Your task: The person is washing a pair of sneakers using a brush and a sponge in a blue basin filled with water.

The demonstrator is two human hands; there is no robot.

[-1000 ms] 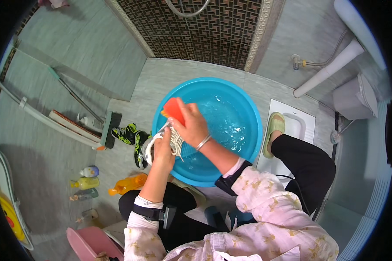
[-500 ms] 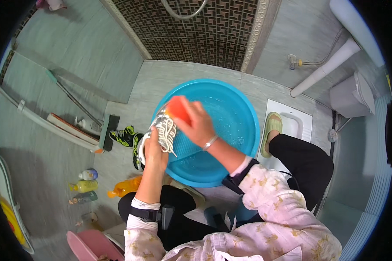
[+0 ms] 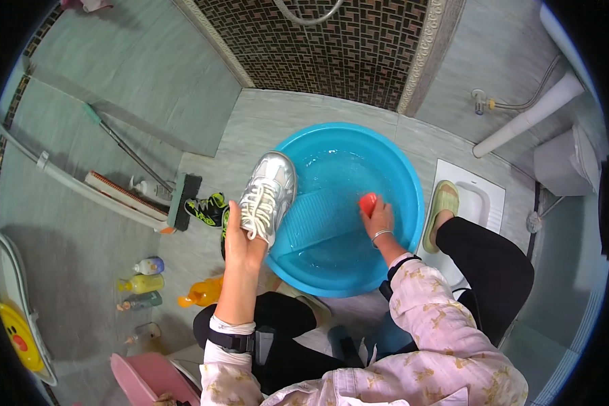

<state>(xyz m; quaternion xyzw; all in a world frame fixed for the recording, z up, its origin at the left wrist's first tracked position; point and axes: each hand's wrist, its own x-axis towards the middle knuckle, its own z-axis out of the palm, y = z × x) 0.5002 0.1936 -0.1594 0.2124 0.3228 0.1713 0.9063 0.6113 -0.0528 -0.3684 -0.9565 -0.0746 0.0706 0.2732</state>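
A silver sneaker (image 3: 275,177) with loose white laces is gripped by its heel end in my left hand (image 3: 239,245). Its toe points away from me, and it is held above the left rim of a round blue basin (image 3: 413,162). Over the right part of the basin, my right hand (image 3: 380,220) is closed around a small red scrubber (image 3: 367,202); its underside is hidden. Water lies in the basin, and a ribbed washboard (image 3: 321,220) is built into its floor.
Left of the basin are black-and-green sneakers (image 3: 206,208), a broom (image 3: 183,203), several bottles (image 3: 142,283) and an orange bottle (image 3: 203,292). A pink tub (image 3: 132,379) is at lower left. On the right are a squat toilet (image 3: 490,199) and a grey bin (image 3: 565,162).
My right hand has left the sneaker's toe, carrying the red scrubber right and down over the basin. The sneaker now shows its laced top more fully in my left hand. The view has shifted slightly.
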